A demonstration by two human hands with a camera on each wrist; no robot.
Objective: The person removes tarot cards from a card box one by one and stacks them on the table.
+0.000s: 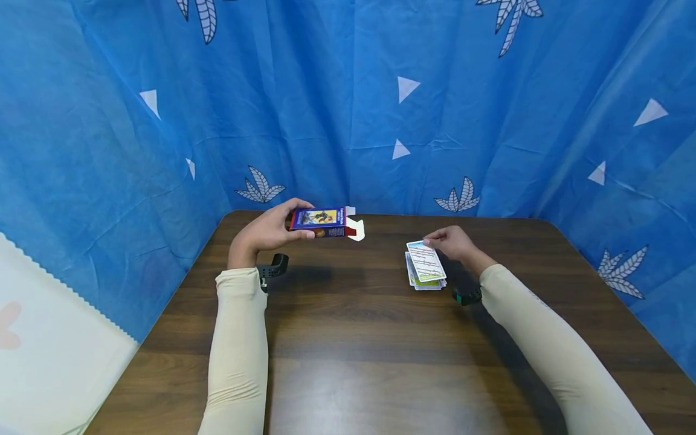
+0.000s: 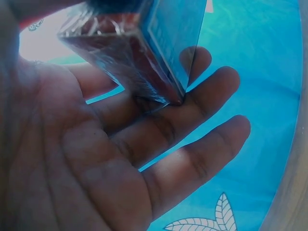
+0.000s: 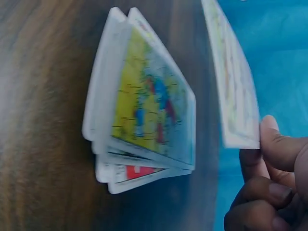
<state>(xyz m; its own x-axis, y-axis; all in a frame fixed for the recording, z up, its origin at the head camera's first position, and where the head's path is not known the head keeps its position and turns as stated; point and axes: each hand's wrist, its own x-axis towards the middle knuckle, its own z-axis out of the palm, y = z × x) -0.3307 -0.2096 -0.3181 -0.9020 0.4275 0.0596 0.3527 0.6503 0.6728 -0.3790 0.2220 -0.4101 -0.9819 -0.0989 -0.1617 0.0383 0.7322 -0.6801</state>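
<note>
My left hand (image 1: 270,228) grips a blue and red card box (image 1: 319,219) above the left part of the table, thumb along its near side. The box's white end flap (image 1: 356,229) hangs out on the right. In the left wrist view the box (image 2: 130,57) has shiny clear film at its closed end. With thumb and fingers my right hand (image 1: 454,243) pinches one card (image 1: 426,261) by its edge. That card is raised over a loose stack of picture cards (image 3: 149,106) on the table; the top one of these shows a yellow scene with figures.
The brown wooden table (image 1: 348,362) reaches back to a blue curtain (image 1: 326,109) with white leaf and triangle prints. A white scalloped cloth (image 1: 49,350) hangs at the left. Each wrist wears a black camera mount (image 1: 274,266).
</note>
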